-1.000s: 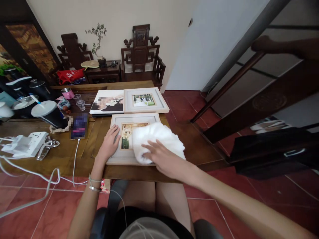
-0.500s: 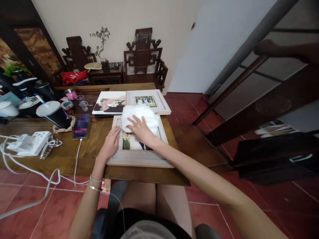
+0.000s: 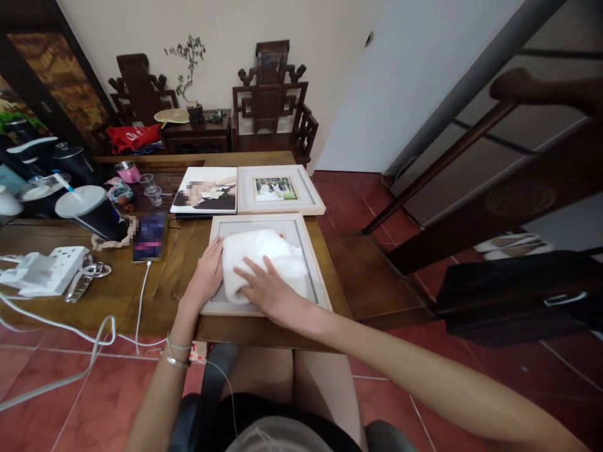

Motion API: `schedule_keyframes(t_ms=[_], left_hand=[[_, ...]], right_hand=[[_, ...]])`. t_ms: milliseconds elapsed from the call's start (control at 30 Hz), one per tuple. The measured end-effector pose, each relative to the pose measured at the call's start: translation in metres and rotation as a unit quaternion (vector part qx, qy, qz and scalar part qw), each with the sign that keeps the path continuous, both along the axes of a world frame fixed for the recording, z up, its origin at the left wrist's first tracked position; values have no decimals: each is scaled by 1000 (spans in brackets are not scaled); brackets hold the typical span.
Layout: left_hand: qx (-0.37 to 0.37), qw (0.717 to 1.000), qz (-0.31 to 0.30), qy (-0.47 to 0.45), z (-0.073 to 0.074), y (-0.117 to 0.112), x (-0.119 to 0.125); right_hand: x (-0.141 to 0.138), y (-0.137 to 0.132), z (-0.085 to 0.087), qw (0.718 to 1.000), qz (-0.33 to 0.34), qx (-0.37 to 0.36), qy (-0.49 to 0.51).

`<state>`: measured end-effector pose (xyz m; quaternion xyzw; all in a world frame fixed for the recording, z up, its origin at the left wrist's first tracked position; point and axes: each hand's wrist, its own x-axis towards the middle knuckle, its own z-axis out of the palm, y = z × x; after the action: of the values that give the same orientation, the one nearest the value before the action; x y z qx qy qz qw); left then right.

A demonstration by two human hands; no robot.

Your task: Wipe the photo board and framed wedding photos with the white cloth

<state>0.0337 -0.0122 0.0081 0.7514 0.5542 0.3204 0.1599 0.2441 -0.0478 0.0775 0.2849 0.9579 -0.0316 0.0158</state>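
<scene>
A pale wooden picture frame (image 3: 316, 271) lies flat near the front edge of the wooden table (image 3: 113, 295). A white cloth (image 3: 264, 254) is bunched on its glass and hides the photo. My right hand (image 3: 266, 290) presses flat on the cloth's near edge, fingers stretched out. My left hand (image 3: 206, 279) rests flat on the frame's left rail, fingers together, touching the cloth's side.
Behind lie a second framed photo (image 3: 277, 188) and an unframed print (image 3: 206, 191). A phone (image 3: 149, 237) on a cable, a power strip (image 3: 56, 270), a lidded cup (image 3: 92, 213) and small glasses (image 3: 151, 186) fill the table's left. Dark chairs (image 3: 271, 100) stand at the back; a stair rail (image 3: 438, 163) rises right.
My right hand swept the cloth from the frame's lower right up to its top, then back down to the middle left. The left hand stayed on the left rail.
</scene>
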Motion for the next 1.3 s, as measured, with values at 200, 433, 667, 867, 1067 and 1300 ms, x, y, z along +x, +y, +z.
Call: schedule_keyframes(t_ms=[200,433,667,867,1067,1300], left_hand=[[-15,1000,12,22,-1,-3,0],[-16,1000,15,19,3,-3,2],[-11,1000,23,7,0,-3,3],[-7,999,-1,31,1,-1,1],[14,999,-16,44,0,0,1],[25,999,-10,40,2,0,1]], right_hand=[[-27,64,-11,993,-97,62,3],[-15,94,-19,991,-97,87,29],[20,16,-8,996,28,-77,32],[26,-18,26,992,10,-128,10],[6,36,6,993,-116,17,17],[2,94,-5,987,-146,73,6]])
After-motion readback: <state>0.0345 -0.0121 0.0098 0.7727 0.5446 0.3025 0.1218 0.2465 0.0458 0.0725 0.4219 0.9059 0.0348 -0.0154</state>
